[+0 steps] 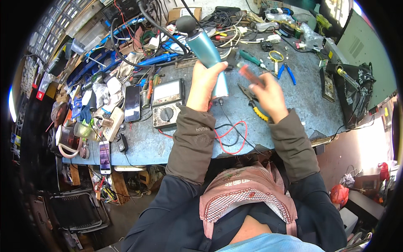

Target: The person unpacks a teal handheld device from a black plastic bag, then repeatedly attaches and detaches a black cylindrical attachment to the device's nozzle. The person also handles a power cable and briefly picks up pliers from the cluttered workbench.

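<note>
My left hand [202, 82] is wrapped round a teal massage gun [204, 49], holding it tilted above the bench with its round black head up and away from me. A thin black cable [228, 112] runs from near the lower end of its handle. To the right, my right hand [270, 96] grips a slim red-handled tool [250, 75], its pale tip pointing toward the massage gun. Motion blurs that tool, so its exact kind is unclear. Below it lie pliers [254, 101] with yellow and black handles.
An analog multimeter [167, 103] and a dark phone [132, 103] lie left of my left hand. A green-handled screwdriver [250, 58], blue-handled cutters [287, 74] and a yellow ring [276, 56] lie beyond my right hand. Tangled cables [235, 33] cover the back. A black bag [357, 90] stands right.
</note>
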{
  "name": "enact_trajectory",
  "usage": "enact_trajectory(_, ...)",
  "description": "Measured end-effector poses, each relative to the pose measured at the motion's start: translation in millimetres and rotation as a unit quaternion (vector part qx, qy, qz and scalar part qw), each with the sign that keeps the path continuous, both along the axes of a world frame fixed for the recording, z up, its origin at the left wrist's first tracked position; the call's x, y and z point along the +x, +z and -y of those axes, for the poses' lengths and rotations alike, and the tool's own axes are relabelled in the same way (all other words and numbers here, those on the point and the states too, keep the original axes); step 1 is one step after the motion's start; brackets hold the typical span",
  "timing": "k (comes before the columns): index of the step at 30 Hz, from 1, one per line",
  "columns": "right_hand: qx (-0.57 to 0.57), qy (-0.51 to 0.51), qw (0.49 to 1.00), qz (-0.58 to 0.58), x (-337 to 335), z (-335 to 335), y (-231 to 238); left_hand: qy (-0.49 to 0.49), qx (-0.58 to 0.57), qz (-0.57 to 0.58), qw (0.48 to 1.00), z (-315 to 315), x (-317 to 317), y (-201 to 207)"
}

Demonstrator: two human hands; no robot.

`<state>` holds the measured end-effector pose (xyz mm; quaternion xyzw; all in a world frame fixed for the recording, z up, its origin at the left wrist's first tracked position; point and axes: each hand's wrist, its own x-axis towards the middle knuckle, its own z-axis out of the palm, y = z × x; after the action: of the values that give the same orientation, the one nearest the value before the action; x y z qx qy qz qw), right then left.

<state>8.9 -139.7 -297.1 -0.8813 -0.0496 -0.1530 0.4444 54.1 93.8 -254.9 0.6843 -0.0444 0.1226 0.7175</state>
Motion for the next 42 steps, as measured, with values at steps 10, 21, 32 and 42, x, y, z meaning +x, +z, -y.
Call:
enact_trajectory(10,0.359,0.032,0.922,-0.143,0.9,8.0,20.7,-0.039,-0.044,-0.072,0.996,-0.5,-3.6,-1.4)
enact_trajectory(21,0.365,0.100,0.920,-0.102,-1.9,3.7,17.8,-0.056,-0.078,-0.131,0.987,1.1,-14.7,15.3)
enact_trajectory(32,0.455,0.105,0.877,-0.113,5.1,31.3,20.4,-0.099,-0.136,-0.168,0.971,10.6,-19.4,20.6)
enact_trajectory(42,0.385,0.079,0.909,-0.138,-106.8,106.6,36.1,-0.153,-0.102,-0.189,0.965,28.0,-24.5,14.8)
